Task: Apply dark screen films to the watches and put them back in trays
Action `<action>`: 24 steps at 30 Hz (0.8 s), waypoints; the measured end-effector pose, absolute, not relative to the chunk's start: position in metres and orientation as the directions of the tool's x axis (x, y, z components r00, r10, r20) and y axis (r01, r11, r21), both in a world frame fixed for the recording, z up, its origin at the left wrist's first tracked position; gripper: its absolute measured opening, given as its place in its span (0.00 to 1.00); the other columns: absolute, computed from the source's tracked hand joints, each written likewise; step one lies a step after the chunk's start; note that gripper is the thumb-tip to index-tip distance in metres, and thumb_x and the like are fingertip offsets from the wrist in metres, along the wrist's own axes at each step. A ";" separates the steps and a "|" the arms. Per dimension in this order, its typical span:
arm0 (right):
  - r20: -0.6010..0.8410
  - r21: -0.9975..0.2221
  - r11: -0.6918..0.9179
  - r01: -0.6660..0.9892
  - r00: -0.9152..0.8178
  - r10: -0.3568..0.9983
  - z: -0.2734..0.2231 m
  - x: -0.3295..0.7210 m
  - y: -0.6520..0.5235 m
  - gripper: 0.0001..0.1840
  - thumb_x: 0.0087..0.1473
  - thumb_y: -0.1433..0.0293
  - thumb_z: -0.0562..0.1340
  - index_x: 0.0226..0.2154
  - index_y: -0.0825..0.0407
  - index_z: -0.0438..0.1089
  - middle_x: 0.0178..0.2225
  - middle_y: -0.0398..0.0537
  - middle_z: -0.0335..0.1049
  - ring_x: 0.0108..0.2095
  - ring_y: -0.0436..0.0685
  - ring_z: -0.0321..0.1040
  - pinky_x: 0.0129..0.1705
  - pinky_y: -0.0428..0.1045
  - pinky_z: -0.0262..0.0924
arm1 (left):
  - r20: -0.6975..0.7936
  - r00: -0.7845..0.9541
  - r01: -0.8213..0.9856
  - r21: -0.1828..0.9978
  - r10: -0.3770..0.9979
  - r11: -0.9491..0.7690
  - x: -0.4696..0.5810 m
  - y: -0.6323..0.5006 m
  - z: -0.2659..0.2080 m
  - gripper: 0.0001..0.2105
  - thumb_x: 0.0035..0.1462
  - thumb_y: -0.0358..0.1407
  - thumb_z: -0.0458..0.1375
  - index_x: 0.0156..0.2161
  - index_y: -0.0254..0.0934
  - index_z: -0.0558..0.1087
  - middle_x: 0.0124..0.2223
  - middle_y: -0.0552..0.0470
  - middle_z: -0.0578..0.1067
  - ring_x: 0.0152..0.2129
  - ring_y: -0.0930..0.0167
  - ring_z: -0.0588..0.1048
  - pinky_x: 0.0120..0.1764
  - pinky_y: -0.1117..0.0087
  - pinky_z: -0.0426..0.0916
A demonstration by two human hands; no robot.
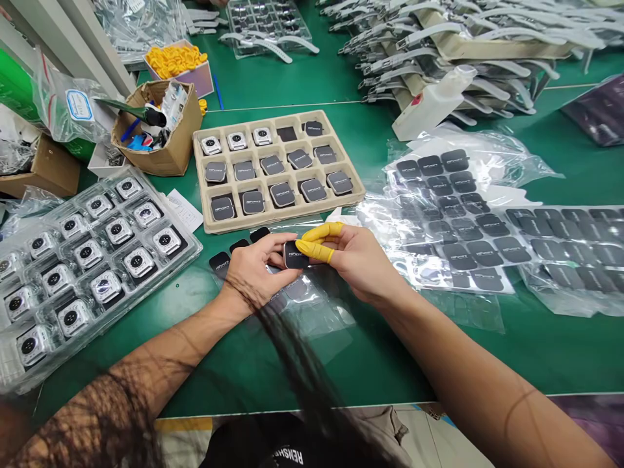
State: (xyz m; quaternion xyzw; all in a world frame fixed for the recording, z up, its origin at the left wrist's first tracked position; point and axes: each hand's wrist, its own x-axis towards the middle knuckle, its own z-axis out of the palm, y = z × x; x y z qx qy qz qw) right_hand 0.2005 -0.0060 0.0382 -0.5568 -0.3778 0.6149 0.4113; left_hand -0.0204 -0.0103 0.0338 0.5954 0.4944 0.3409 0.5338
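My left hand (260, 266) grips a smartwatch body (294, 255) by its side, its dark face with white lettering turned up. Yellow finger cots cover the thumb and forefinger of my right hand (358, 260), which pinch the face's right edge. Below both hands lies a clear sheet of black film stickers (238, 246), partly hidden by my left hand. Just beyond, a beige moulded tray (280, 216) holds watch bodies, most with dark lettered faces up and a few with sensor backs up. Loose hair hangs across the lower view.
At left, a clear plastic tray (192, 250) holds several watch bodies, backs up. More film sheets (468, 234) lie at right by a white bottle (433, 104). A cardboard box (160, 153) and yellow finger cots (175, 62) stand behind. Stacked pale straps (468, 52) fill the back right.
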 end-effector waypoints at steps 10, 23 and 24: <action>-0.330 -0.943 -0.331 -0.025 -0.019 0.944 0.040 0.197 -0.008 0.35 0.36 0.44 0.97 0.35 0.47 0.88 0.39 0.49 0.90 0.44 0.64 0.86 0.53 0.60 0.84 | -0.124 0.281 0.242 0.969 0.952 0.054 -0.020 -0.010 0.037 0.26 0.55 0.28 0.79 0.60 0.39 0.92 0.43 0.50 0.96 0.44 0.58 0.98 0.61 0.55 0.94; -0.339 -0.941 -0.339 -0.021 -0.006 0.941 0.038 0.198 -0.009 0.33 0.37 0.47 0.96 0.34 0.47 0.87 0.38 0.49 0.90 0.44 0.65 0.87 0.49 0.58 0.83 | -0.136 0.295 0.205 0.976 0.946 0.077 -0.020 -0.008 0.036 0.26 0.53 0.29 0.79 0.59 0.40 0.91 0.43 0.51 0.96 0.43 0.58 0.97 0.60 0.56 0.93; -0.339 -0.941 -0.339 -0.017 -0.002 0.941 0.038 0.197 -0.009 0.33 0.37 0.46 0.96 0.34 0.46 0.87 0.38 0.49 0.90 0.44 0.65 0.87 0.49 0.58 0.83 | -0.137 0.294 0.206 0.976 0.946 0.077 -0.020 -0.008 0.036 0.26 0.53 0.29 0.79 0.59 0.40 0.91 0.43 0.51 0.96 0.43 0.58 0.97 0.59 0.57 0.93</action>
